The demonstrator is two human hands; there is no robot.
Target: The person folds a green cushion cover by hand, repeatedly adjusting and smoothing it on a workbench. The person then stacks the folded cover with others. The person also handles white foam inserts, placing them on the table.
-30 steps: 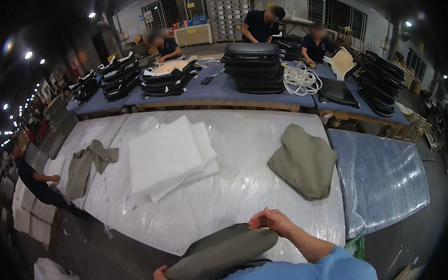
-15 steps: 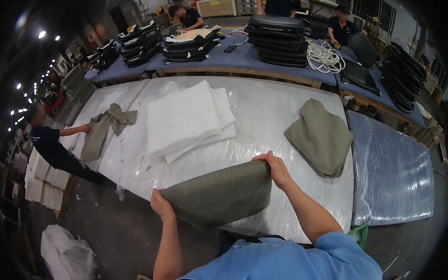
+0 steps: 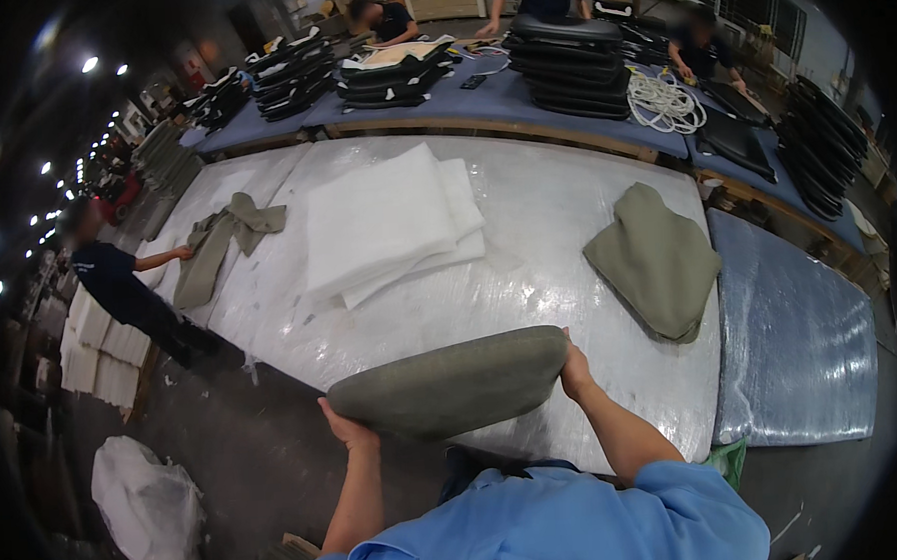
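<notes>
Left hand point(image 3: 347, 432) grips the left end of a grey-green padded cushion point(image 3: 451, 383), fingers wrapped under its edge. Right hand point(image 3: 574, 368) is closed on the cushion's right end. The cushion is held level between both hands at the near edge of the table point(image 3: 545, 206), over its front rim, in front of the person's light blue shirt point(image 3: 559, 520).

The table is covered in clear plastic sheeting. A stack of white foam sheets point(image 3: 391, 227) lies on it beyond the cushion, well apart. To the right, a second grey-green cover point(image 3: 656, 261) lies flat near the table's right edge. At the far left, loose grey-green fabric point(image 3: 222, 240) lies on the table, touched by another person's hand point(image 3: 180, 253).

Behind, a blue table point(image 3: 491, 96) carries stacks of black seat parts point(image 3: 569, 53) and a coil of white cord point(image 3: 666, 100). A white bag point(image 3: 148, 508) sits on the floor at lower left.
</notes>
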